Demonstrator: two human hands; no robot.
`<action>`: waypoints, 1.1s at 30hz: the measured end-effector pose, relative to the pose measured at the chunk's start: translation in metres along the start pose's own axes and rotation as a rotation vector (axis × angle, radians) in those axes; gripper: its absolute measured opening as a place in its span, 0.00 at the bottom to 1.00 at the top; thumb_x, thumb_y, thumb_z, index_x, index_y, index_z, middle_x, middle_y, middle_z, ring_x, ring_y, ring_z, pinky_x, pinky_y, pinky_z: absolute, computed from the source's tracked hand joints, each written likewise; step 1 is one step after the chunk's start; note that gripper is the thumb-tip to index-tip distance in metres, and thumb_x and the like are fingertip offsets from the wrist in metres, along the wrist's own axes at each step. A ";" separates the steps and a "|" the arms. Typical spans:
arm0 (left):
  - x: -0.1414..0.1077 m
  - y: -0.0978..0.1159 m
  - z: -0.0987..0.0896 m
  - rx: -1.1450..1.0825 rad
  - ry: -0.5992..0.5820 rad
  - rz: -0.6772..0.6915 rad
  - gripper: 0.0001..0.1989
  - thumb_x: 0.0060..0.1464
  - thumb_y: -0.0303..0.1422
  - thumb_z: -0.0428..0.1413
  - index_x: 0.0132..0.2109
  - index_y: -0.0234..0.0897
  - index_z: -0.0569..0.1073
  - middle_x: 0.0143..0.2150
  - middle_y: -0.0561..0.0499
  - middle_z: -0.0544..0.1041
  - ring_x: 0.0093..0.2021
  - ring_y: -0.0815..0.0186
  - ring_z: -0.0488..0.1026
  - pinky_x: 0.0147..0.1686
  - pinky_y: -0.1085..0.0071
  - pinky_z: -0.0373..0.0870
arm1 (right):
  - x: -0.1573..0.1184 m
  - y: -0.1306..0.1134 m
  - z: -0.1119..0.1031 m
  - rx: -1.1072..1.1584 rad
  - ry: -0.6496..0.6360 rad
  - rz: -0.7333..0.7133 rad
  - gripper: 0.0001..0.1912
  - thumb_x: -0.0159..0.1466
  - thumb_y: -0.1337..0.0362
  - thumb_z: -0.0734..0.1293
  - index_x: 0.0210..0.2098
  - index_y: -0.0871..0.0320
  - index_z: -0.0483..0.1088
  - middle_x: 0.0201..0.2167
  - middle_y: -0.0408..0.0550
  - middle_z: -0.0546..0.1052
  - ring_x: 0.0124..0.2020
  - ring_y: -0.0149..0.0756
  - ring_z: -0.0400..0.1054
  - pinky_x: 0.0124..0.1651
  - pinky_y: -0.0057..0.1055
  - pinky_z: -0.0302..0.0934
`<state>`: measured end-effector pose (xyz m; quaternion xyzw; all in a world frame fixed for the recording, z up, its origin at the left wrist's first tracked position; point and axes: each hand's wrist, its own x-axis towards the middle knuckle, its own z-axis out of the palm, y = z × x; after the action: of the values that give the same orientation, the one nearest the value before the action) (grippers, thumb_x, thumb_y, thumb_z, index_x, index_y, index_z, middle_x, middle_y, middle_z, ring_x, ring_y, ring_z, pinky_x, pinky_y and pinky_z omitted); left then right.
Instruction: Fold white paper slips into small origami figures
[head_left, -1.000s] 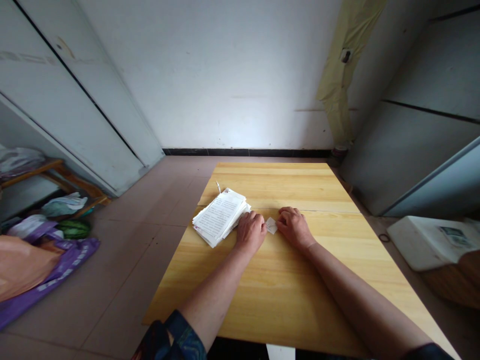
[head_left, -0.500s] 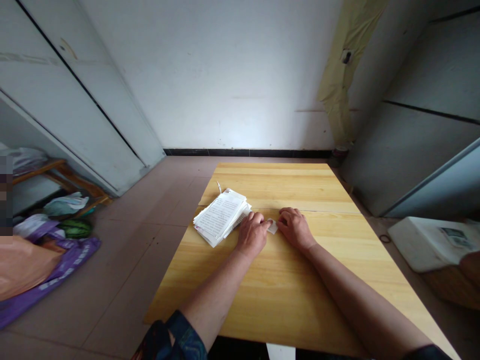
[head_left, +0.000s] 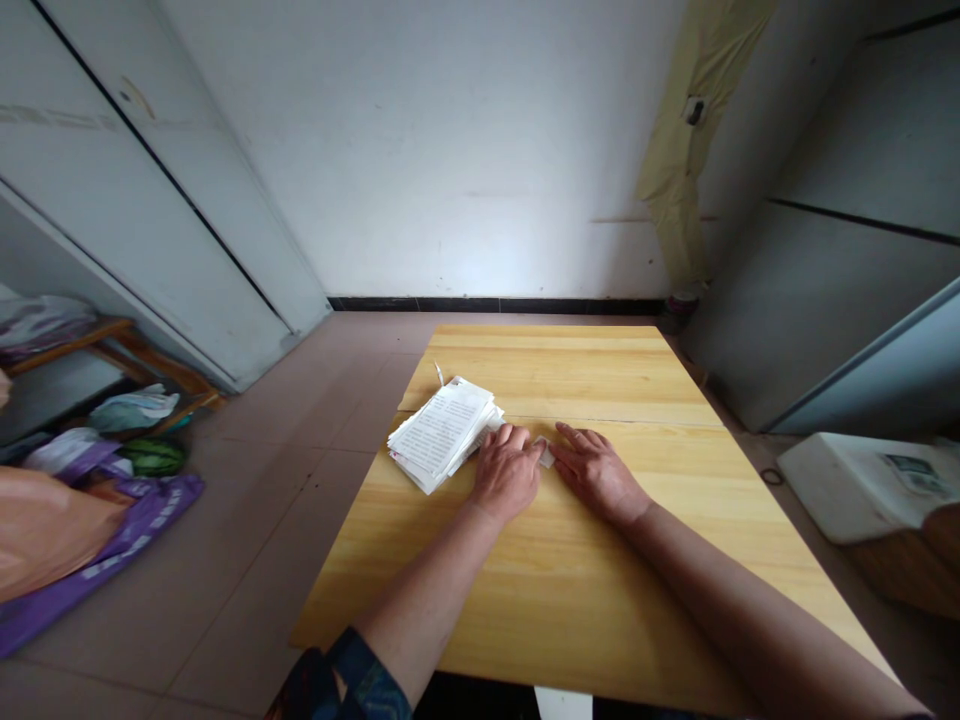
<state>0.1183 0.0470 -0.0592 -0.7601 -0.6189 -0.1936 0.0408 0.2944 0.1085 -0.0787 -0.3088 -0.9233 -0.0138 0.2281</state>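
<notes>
A small white piece of paper (head_left: 545, 454) lies on the wooden table (head_left: 592, 580) between my two hands. My left hand (head_left: 508, 470) rests at its left side, fingers bent and together, thumb on the paper's edge. From the right, my right hand (head_left: 598, 470) lies low over the table with its fingers stretched out, fingertips touching the paper's right edge. A stack of printed sheets (head_left: 442, 428) sits just left of my left hand, its pages slightly fanned. Beyond the stack lies a small thin white object (head_left: 439, 374).
A white foam box (head_left: 847, 485) stands on the floor to the right. At the left are a purple bag (head_left: 142, 535), a watermelon (head_left: 154, 457) and a wooden rack (head_left: 142, 358). The white wall (head_left: 450, 160) rises behind the table.
My right hand has flattened, its fingers now straighter, and its wrist has moved slightly right and nearer. My left hand has barely moved, and the stack lies as before.
</notes>
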 end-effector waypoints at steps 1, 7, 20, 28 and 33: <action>-0.001 0.000 -0.001 0.006 0.000 -0.003 0.14 0.57 0.30 0.52 0.49 0.46 0.74 0.44 0.47 0.72 0.46 0.57 0.63 0.43 0.60 0.60 | 0.000 0.000 0.000 -0.006 0.005 -0.005 0.15 0.66 0.64 0.60 0.48 0.56 0.74 0.54 0.60 0.71 0.48 0.46 0.68 0.50 0.45 0.63; -0.004 -0.002 -0.001 0.019 -0.018 -0.014 0.16 0.55 0.30 0.54 0.51 0.48 0.73 0.48 0.47 0.71 0.49 0.57 0.62 0.45 0.59 0.60 | -0.002 0.001 -0.002 0.036 0.039 0.003 0.14 0.67 0.66 0.59 0.43 0.59 0.76 0.52 0.60 0.72 0.47 0.45 0.69 0.51 0.43 0.64; -0.002 0.005 -0.003 0.046 -0.054 -0.031 0.17 0.56 0.30 0.52 0.53 0.45 0.70 0.51 0.47 0.70 0.51 0.57 0.63 0.46 0.58 0.60 | 0.001 -0.005 -0.008 -0.048 -0.037 0.049 0.17 0.66 0.59 0.61 0.51 0.52 0.72 0.60 0.59 0.65 0.54 0.50 0.65 0.51 0.46 0.61; -0.002 0.008 -0.003 0.065 -0.037 -0.026 0.16 0.54 0.30 0.52 0.51 0.41 0.70 0.52 0.47 0.70 0.51 0.56 0.62 0.46 0.56 0.59 | 0.000 0.000 -0.004 -0.029 -0.015 0.060 0.14 0.66 0.61 0.61 0.46 0.55 0.75 0.58 0.58 0.68 0.51 0.45 0.67 0.52 0.42 0.60; -0.001 0.009 -0.003 0.083 -0.047 0.000 0.15 0.56 0.31 0.51 0.51 0.43 0.69 0.55 0.47 0.68 0.53 0.56 0.61 0.47 0.56 0.59 | 0.000 -0.001 -0.002 -0.047 -0.003 0.055 0.15 0.67 0.60 0.60 0.46 0.55 0.75 0.57 0.58 0.69 0.52 0.45 0.67 0.51 0.42 0.60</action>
<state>0.1255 0.0428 -0.0553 -0.7620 -0.6273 -0.1498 0.0579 0.2942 0.1072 -0.0764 -0.3392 -0.9142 -0.0291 0.2199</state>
